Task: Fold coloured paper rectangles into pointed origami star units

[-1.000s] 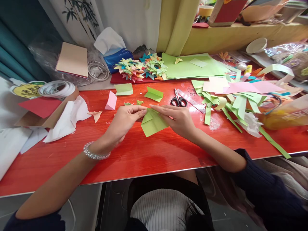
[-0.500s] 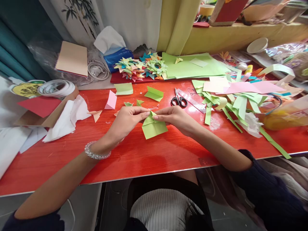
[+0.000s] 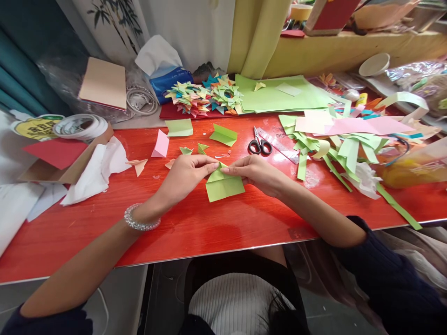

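A green paper piece (image 3: 225, 188), partly folded to a point at its far end, is pinched between both hands above the red table. My left hand (image 3: 186, 179) grips its left side near the tip, thumb and fingers together. On the other side, my right hand (image 3: 256, 172) presses the fold with its thumb; part of the paper is hidden under the fingers. Just beyond the hands lie two small folded green pieces (image 3: 202, 148), a creased green sheet (image 3: 223, 135), a flat green slip (image 3: 179, 127) and a folded pink slip (image 3: 160, 144).
Black-handled scissors (image 3: 260, 146) lie beside a clear ruler (image 3: 279, 145). To the right is a heap of green paper strips (image 3: 349, 151). Folded-paper rings (image 3: 190, 98) and large green sheets (image 3: 279, 95) line the back. A cardboard box (image 3: 52, 172) stands at left.
Both hands stay almost in place on the green paper. The right fingers have shifted slightly, and the folded tip looks a little more spread.
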Motion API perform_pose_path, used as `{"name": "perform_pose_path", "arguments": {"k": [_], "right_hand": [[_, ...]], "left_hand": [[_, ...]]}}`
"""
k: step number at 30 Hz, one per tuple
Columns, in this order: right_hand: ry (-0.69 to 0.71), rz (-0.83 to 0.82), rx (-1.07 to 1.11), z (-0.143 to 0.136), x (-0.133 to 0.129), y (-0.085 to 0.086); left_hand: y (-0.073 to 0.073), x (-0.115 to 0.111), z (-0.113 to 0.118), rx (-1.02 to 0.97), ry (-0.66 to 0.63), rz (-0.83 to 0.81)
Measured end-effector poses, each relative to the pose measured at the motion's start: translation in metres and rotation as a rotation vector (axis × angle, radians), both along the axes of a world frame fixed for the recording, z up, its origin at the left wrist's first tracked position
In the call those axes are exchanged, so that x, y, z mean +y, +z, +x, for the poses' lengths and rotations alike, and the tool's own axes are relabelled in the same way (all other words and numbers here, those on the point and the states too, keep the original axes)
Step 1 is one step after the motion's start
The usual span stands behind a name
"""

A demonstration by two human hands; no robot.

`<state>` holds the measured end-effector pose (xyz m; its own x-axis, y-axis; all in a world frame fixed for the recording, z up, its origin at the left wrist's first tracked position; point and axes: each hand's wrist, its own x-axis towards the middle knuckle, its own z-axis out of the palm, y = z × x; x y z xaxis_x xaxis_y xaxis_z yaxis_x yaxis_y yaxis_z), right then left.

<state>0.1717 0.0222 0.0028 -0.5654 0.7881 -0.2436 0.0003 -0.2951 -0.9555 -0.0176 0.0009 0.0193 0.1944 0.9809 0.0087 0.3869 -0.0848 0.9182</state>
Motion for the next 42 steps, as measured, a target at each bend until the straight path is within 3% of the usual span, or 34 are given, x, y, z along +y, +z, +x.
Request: {"name": "perform_pose_path", "arguments": {"k": [13, 18, 26, 31, 37, 40, 42], "right_hand": [[-0.043, 0.042, -0.089, -0.002, -0.001, 0.003], [-0.001, 0.091, -0.137, -0.002, -0.002, 0.001], [0.096, 0.240, -0.240, -0.001, -0.003, 0.003], [0.138, 0.250, -0.271, -0.001, -0.001, 0.005], [0.097, 0.321, -0.340, 0.002, 0.001, 0.009], [0.062, 0.230, -0.277, 0.005, 0.004, 0.011], [-0.053, 0.176, -0.196, 0.006, 0.006, 0.012]], "left_hand": [[0.003, -0.003, 0.001, 0.068, -0.059, 0.044], [0.000, -0.003, 0.000, 0.052, -0.084, 0.035], [-0.012, -0.003, 0.003, -0.072, -0.023, 0.006], [-0.015, -0.003, 0.003, -0.094, -0.008, -0.008], [-0.015, -0.003, 0.006, -0.142, 0.037, -0.005], [-0.014, -0.001, 0.005, -0.235, 0.097, -0.029], [-0.012, 0.001, 0.004, -0.323, 0.150, -0.023]]}}
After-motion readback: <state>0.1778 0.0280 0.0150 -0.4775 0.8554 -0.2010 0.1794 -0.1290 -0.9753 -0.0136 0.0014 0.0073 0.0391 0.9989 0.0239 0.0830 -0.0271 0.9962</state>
